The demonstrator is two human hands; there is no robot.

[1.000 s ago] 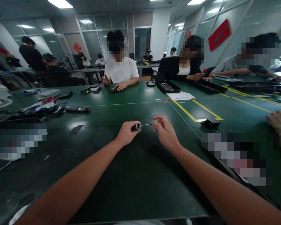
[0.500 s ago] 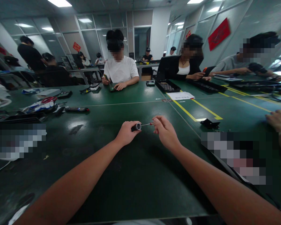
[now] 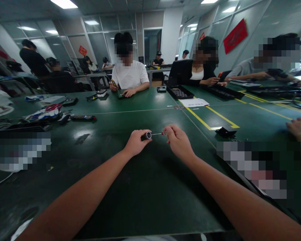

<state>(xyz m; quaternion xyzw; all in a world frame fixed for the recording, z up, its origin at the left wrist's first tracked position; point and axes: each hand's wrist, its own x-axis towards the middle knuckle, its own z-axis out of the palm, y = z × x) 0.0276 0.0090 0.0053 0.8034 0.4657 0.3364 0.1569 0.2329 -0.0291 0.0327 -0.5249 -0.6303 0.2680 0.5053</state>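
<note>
Over the middle of the green table [image 3: 130, 207], my left hand [image 3: 137, 142] is closed around a small dark cylindrical part [image 3: 147, 135] with a pale ring at its end. Most of that part is hidden by the fingers. My right hand [image 3: 178, 140] grips a screwdriver [image 3: 157, 134] with a thin metal shaft and a red collar; its handle is mostly covered by my fingers. The shaft lies level and points left, its tip at the ringed end of the part. Whether the tip sits inside cannot be made out.
At left lie a dark pen-like tool [image 3: 83, 117] and a pile with red-handled scissors [image 3: 54, 107]. A small black bracket [image 3: 225, 132] is at right, near another person's hand [image 3: 299, 132]. Beyond are a black tray [image 3: 180, 92], a white paper [image 3: 193, 102] and seated people.
My right hand has shifted very slightly to the right and its fingers have turned a little on the screwdriver. My left hand and the cylindrical part look nearly the same.
</note>
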